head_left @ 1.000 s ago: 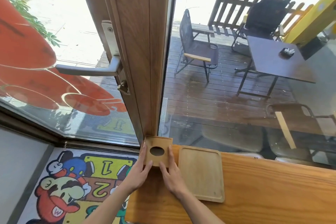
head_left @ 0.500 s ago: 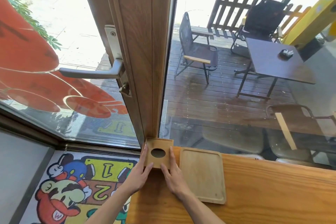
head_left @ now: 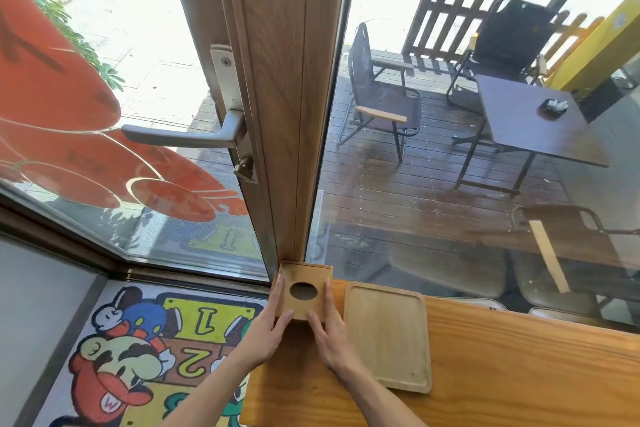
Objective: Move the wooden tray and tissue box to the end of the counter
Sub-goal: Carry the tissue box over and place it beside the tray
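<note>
Both hands' grips, left hand (head_left: pixel 266 333) and right hand (head_left: pixel 330 336), clasped tissue box (head_left: pixel 303 289); door frame (head_left: pixel 294 114) blocked 12 o'clock, wooden tray (head_left: pixel 388 333) lay at 3 o'clock on counter (head_left: pixel 519 374).

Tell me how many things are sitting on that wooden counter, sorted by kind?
Tissue box: 1, held between the left hand and right hand
Wooden tray: 1, beside the box
Total: 2 things on the counter
</note>
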